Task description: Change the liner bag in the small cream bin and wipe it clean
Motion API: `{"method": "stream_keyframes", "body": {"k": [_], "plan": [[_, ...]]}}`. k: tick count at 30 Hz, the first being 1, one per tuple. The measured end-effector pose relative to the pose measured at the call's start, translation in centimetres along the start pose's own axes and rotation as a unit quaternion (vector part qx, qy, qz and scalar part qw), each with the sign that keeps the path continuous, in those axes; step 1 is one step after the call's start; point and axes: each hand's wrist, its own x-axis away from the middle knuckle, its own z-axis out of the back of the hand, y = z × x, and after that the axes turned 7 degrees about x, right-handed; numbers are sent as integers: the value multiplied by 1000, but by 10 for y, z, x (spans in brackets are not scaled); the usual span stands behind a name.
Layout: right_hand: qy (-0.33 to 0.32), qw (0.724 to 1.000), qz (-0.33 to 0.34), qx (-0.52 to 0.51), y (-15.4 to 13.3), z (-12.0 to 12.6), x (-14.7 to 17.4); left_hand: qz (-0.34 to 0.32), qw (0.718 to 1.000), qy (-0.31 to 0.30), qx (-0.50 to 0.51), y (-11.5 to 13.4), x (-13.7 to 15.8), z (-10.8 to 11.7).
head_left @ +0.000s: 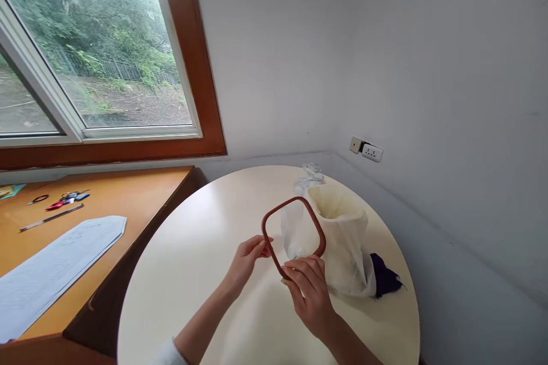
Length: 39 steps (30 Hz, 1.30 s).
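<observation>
A reddish-brown square ring (317, 221) with rounded corners is held up at a tilt above the round table. My right hand (311, 293) grips its lower corner, with the thumb below and the fingers over the edge. At the ring's left side, my left hand (250, 259) has its thumb and fingers closed on the edge; some fingertips are hidden. Just beyond the ring stands a cream-white bin (342, 262), draped in a thin translucent plastic bag (293, 231). Dark navy cloth (385, 276) pokes out at the bin's lower right.
The round cream table (192, 251) carries a crumpled clear plastic bag (310, 179) behind the bin. On the left, a wooden desk (141, 182) holds papers (64, 268), a pen (51, 218) and keys (71, 198). Walls meet behind the table; a power socket (372, 152) is on the right wall.
</observation>
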Motion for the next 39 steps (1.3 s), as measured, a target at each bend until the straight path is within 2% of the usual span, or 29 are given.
{"method": "stream_keyframes", "body": {"k": [3, 7, 12, 16, 21, 31, 35, 39], "plan": [[-35, 999, 10, -32, -7, -4, 2, 42, 989, -14, 144, 15, 23, 16], [-72, 996, 21, -53, -12, -7, 5, 29, 978, -12, 205, 24, 38, 21], [-100, 993, 33, -57, -16, -10, 8, 6, 989, 18, 145, 22, 44, 22], [-115, 993, 26, -31, -18, -14, 11, 19, 997, 26, 74, 17, 49, 31], [-159, 987, 3, -18, -16, -17, 17, 59, 994, 79, 53, 12, 54, 62], [-183, 983, -8, -35, -12, -20, 27, 140, 970, 169, 100, 9, 69, 131], [-193, 980, 3, -43, -11, -22, 29, 161, 963, 187, 108, 0, 75, 149], [-195, 980, 5, -45, -10, -23, 31, 188, 956, 200, 106, -10, 82, 158]]}}
